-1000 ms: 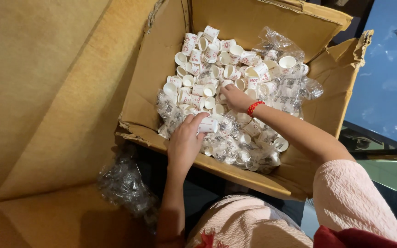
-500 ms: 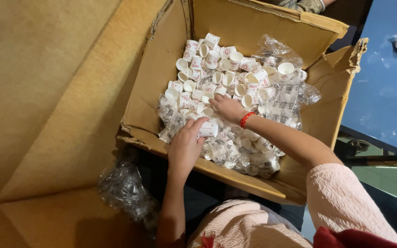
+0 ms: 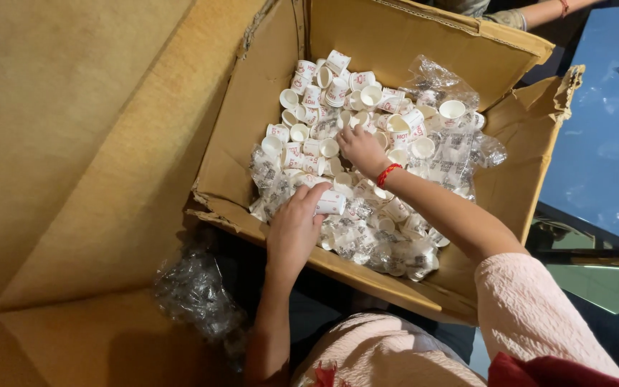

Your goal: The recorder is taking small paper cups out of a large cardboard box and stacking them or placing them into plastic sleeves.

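Note:
An open cardboard box (image 3: 388, 36) holds several small white paper cups with red print (image 3: 338, 89), some loose and some in clear plastic sleeves. My left hand (image 3: 294, 228) rests at the near edge of the pile, fingers closed around a short stack of white cups (image 3: 327, 203). My right hand (image 3: 360, 149), with a red band at the wrist, reaches into the middle of the pile, palm down, fingers among the loose cups. I cannot see whether it grips one.
A crumpled heap of clear plastic wrap (image 3: 195, 290) lies below the box's near flap. A blue table (image 3: 603, 150) stands at the right with a small cup on it. Another person's arm (image 3: 539, 13) shows at the top edge.
My right hand has moved farther into the pile, toward the box's back left. My left hand has stayed at the near edge with the cup stack.

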